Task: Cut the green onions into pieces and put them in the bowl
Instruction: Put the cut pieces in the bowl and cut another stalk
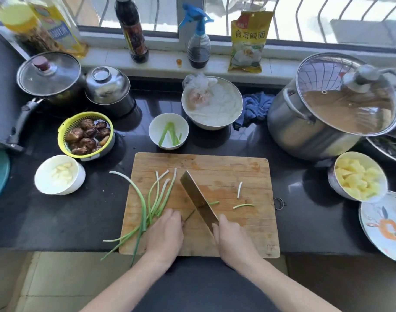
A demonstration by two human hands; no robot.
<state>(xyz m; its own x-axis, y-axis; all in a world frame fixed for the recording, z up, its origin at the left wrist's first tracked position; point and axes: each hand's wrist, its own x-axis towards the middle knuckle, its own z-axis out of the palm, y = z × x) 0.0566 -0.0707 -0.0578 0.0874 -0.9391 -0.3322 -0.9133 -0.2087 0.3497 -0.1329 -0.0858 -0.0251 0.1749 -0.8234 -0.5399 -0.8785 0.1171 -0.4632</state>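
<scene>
On the wooden cutting board [226, 174]: left hand [164, 233] pressing green onions [157, 194], grip together. Right hand [231, 237], grip clamped on cleaver [198, 199]. Beyond, white bowl [155, 124] holding cut pieces.

The cutting board [226, 174] is worn, matt wood on a glossy black counter [80, 217]. Behind the board, the stockpot [305, 131] is brushed metal under a glass lid [347, 97].

Both forearms are bare, with no sleeves reaching the wrists. The left hand [164, 233] and right hand [233, 238] carry no rings, watch or gloves. A dark, plain garment covers the torso between the arms.
</scene>
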